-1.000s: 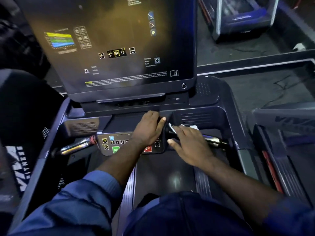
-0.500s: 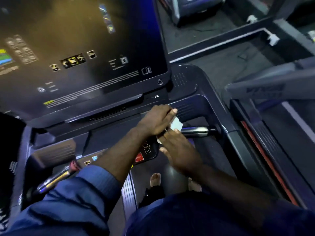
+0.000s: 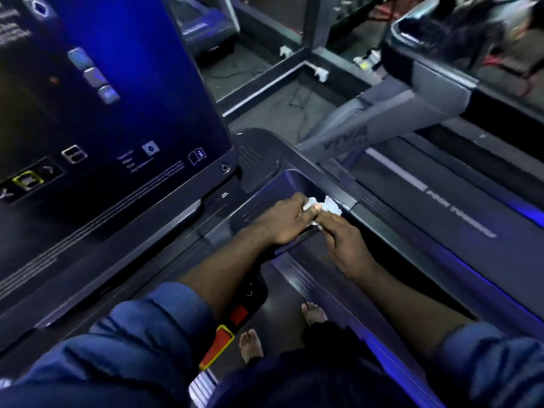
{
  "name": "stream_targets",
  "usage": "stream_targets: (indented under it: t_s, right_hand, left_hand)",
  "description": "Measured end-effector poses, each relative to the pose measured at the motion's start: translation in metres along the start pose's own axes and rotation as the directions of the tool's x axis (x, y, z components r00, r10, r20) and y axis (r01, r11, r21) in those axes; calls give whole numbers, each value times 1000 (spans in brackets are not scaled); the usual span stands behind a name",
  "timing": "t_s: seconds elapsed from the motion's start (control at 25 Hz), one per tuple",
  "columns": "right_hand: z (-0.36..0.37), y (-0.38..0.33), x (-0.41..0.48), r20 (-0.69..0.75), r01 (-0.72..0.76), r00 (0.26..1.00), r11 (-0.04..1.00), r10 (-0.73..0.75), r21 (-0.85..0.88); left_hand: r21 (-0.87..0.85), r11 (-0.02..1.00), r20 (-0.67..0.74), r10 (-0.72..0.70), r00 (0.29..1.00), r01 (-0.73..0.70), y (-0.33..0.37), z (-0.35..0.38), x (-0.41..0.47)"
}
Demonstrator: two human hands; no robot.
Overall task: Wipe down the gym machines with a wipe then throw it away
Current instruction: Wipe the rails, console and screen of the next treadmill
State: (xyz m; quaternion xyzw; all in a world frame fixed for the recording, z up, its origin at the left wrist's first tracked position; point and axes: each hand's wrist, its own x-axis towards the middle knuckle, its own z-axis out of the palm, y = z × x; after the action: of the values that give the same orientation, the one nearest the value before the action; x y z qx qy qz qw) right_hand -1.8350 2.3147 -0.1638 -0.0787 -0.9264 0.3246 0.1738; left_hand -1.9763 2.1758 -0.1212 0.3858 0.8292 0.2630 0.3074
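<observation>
A crumpled white wipe lies in the right-hand recess of the treadmill console, just below the big dark screen. My left hand reaches in from the left and grips the wipe at its fingertips. Coming from the right, my right hand meets it, and its fingertips pinch the wipe's near edge. The hands touch over the wipe and hide most of it.
A control pad with a red button sits under my left forearm. My bare feet stand on the belt below. The grey side rail runs to the right, with a neighbouring treadmill beyond it.
Both hands have slid with the wipe from the centre of the console, by the handlebar, to the right-hand recess. The view has swung right; the right fingers have closed onto the wipe.
</observation>
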Motion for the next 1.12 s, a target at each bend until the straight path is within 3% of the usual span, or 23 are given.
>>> stream_targets:
  t_s: [0.16, 0.28, 0.32, 0.4, 0.48, 0.64, 0.8, 1.0, 1.12]
  right_hand:
    - [-35, -21, 11, -199, -263, 941, 961, 275, 83]
    - [-68, -18, -8, -434, -322, 859, 946, 273, -43]
    - [-79, -13, -26, -449, -332, 858, 937, 252, -110]
    - [-90, 5, -68, -314, -339, 915, 906, 255, -252]
    - [-86, 22, -100, -148, -367, 930, 874, 336, -318]
    - [-70, 34, -86, -31, -286, 955, 885, 296, -368]
    - [-50, 34, -33, 131, -213, 944, 862, 303, -460]
    - [-68, 48, -68, 279, 5, 948, 871, 152, -492]
    - [-69, 45, -56, 236, -109, 937, 860, 256, -498]
  left_hand:
    - [36, 995, 51, 87, 995, -89, 13, 20, 18]
    - [245, 935, -106, 288, 952, -255, 16, 27, 34]
    - [318, 896, -122, 364, 923, -311, 21, 27, 39]
    - [473, 797, -11, 430, 903, -374, 37, 27, 49]
    - [594, 714, 139, 362, 922, -370, 46, 36, 55]
    - [720, 610, 180, 296, 938, -330, 41, 48, 51]
    - [677, 667, 146, 293, 945, -312, 45, 36, 57]
    - [627, 757, 85, 171, 982, -186, 66, 51, 66]
    - [575, 802, 48, 163, 986, -160, 68, 51, 65]
